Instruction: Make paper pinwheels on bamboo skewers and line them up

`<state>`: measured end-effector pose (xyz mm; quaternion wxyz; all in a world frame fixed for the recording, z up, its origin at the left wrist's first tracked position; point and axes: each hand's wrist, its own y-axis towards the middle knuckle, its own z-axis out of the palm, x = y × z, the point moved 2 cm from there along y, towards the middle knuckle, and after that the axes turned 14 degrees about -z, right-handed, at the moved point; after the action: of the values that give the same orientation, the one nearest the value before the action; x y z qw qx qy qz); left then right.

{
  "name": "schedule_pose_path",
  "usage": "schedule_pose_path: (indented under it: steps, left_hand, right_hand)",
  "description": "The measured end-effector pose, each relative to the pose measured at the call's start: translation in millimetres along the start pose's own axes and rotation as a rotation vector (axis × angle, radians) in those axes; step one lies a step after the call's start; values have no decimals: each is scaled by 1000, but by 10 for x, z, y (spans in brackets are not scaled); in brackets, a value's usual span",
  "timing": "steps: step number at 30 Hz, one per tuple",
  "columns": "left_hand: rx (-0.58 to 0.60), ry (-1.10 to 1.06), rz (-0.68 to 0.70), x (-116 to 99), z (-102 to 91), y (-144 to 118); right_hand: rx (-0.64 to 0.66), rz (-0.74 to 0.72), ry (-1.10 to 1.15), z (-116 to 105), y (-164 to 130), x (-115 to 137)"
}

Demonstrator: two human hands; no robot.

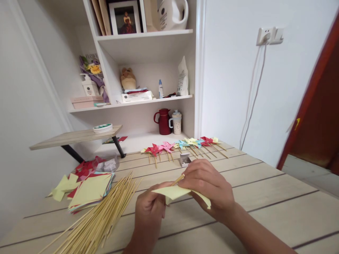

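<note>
A big wooden table is filling the bottom of the view, with white shelves standing behind it. On the left, a heap of thin wooden sticks is lying beside a stack of coloured paper squares. A row of finished pinwheels is lying at the far edge. The right hand is pinching a folded yellow paper from above, just over the middle of the table. The left hand is gripping the same paper from below. A single stick is poking up between the two hands. A tiny open box is sitting just behind them.
</note>
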<state>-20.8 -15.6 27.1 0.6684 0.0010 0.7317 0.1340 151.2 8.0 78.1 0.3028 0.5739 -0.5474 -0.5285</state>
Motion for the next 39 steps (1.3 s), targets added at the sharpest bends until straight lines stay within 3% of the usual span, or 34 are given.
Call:
schedule_pose_path:
  steps: [23, 31, 39]
  left_hand:
    - [-57, 42, 24, 17, -32, -8]
    - [-85, 121, 111, -8, -44, -19]
    - [-52, 27, 16, 45, 17, -8]
  right_hand:
    - [4, -3, 24, -8, -4, -13]
    - [-6, 16, 39, -12, 14, -6]
    - [-14, 14, 46, -18, 28, -7]
